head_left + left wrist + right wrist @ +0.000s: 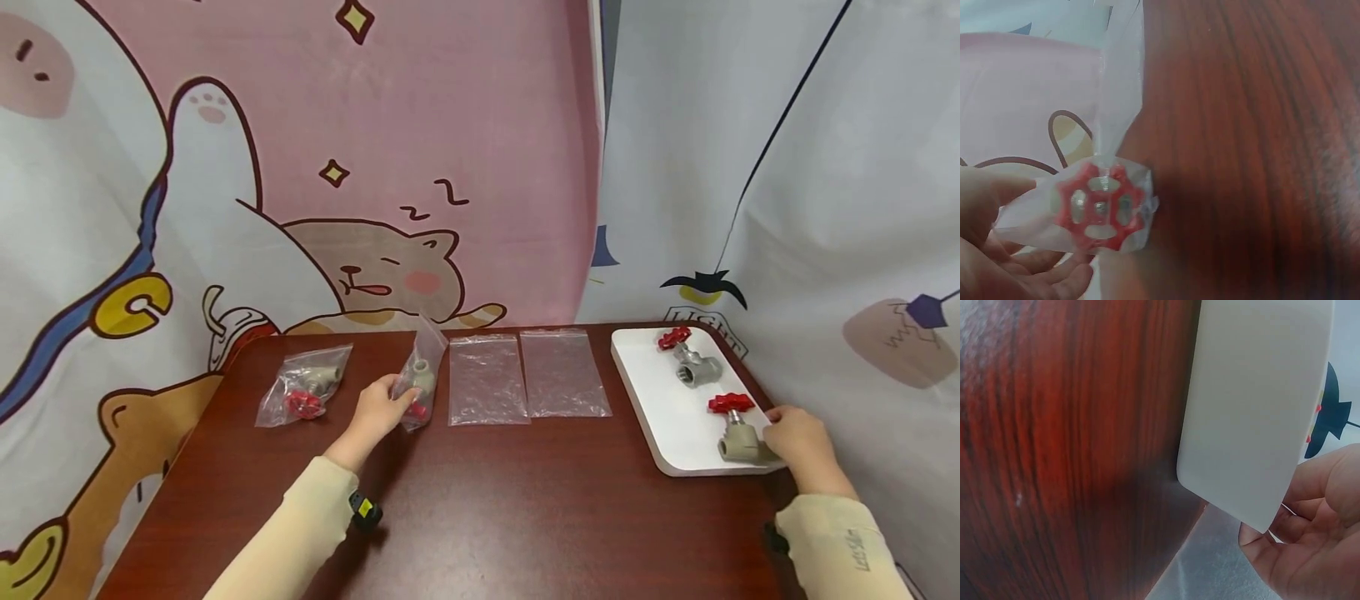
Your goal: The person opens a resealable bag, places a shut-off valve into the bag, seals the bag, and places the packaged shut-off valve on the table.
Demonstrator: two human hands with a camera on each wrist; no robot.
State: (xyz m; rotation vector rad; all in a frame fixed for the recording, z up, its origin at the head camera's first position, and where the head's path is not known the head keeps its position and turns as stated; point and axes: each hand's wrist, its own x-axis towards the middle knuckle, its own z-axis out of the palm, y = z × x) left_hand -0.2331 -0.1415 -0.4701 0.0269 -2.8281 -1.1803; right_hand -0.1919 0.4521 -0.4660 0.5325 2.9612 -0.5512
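Observation:
My left hand (378, 414) grips a clear plastic bag with a valve (422, 377) inside, left of the middle of the table. In the left wrist view, the valve's red handwheel (1100, 207) shows through the plastic, with fingers beside it. My right hand (801, 440) holds the near right corner of a white tray (651, 400), and the right wrist view shows fingertips at the tray's corner. On that tray lie a metal valve (699, 369) and a grey-green valve (741, 444), both with red handwheels; the grey-green one is close to my right fingers.
Another bagged valve (307, 387) with a red handwheel lies farther left. Two flat clear bags, one left (488, 382) and one right (566, 375), lie side by side between my left hand and the tray. A printed curtain (487, 167) hangs behind the dark wooden table (525, 517).

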